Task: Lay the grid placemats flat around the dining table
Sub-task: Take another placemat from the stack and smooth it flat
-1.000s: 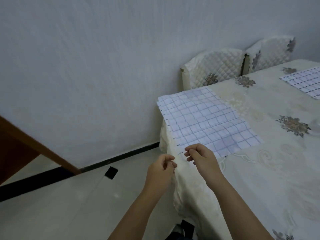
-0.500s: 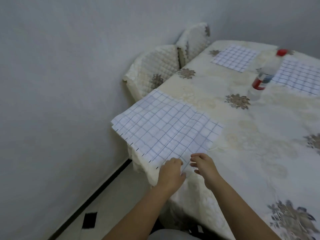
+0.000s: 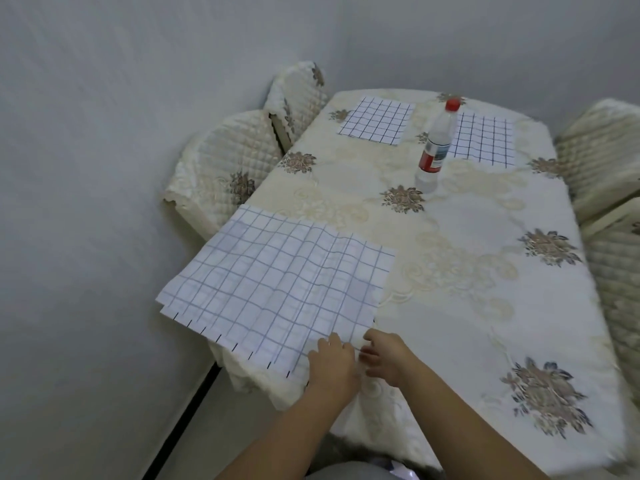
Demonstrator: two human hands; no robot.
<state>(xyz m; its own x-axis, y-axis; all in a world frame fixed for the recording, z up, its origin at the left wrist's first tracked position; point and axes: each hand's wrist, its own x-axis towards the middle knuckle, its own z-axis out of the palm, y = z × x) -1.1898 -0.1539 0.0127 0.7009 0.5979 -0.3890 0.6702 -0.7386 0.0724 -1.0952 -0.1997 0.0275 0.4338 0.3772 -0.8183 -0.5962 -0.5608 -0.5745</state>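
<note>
A stack of white grid placemats (image 3: 277,282) lies on the near left corner of the dining table (image 3: 467,271), its left edge hanging over the table's side. My left hand (image 3: 332,362) rests on the stack's near right corner, fingers curled over the paper. My right hand (image 3: 384,355) is just beside it, pinching the same corner's edge. Two single placemats lie flat at the far end, one on the left (image 3: 377,120) and one on the right (image 3: 483,138).
A clear plastic bottle (image 3: 435,147) with a red cap stands mid-table in front of the far right mat. Quilted chairs stand at the left wall (image 3: 221,174) and along the right side (image 3: 602,157). The wall is close on the left.
The view has swung right and closer to the table, bringing the far mats and bottle into sight. Both hands have come onto the near corner of the stack.
</note>
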